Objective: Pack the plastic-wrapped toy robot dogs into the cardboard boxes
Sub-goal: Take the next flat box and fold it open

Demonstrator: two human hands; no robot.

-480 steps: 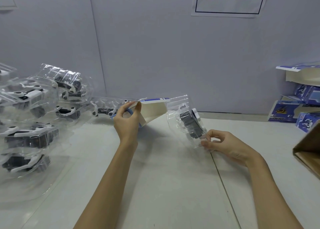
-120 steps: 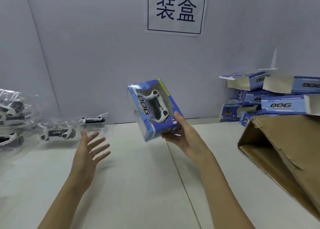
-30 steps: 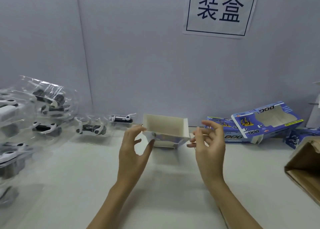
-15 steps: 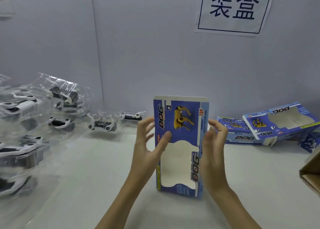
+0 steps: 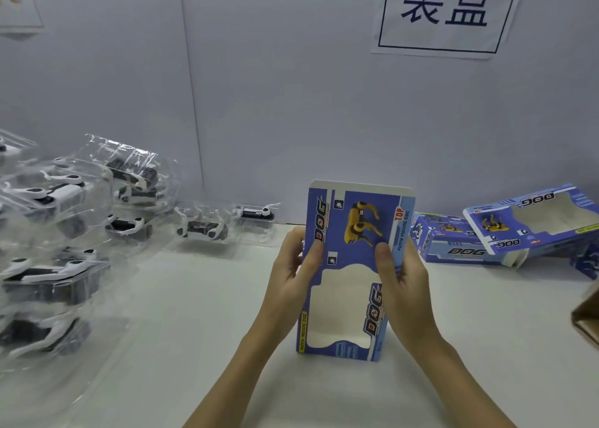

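A blue windowed toy box [image 5: 351, 233] with a yellow dog picture stands upright on the white table, its window showing a bare cream inside. My left hand [image 5: 291, 275] grips its left edge, thumb on the front. My right hand [image 5: 400, 285] grips its right edge, thumb on the front too. Plastic-wrapped toy robot dogs [image 5: 64, 233] lie heaped at the left. Two more wrapped dogs [image 5: 201, 228] lie along the back wall.
Other blue boxes [image 5: 531, 220] lie on their sides at the back right. A brown cardboard carton [image 5: 586, 317] juts in at the right edge. A paper sign [image 5: 444, 12] hangs on the grey wall [image 5: 291, 103].
A second ago the box lay open-end toward me between my hands; it was turned upright with its printed front facing me. Since half a second ago both thumbs have closed onto the front.
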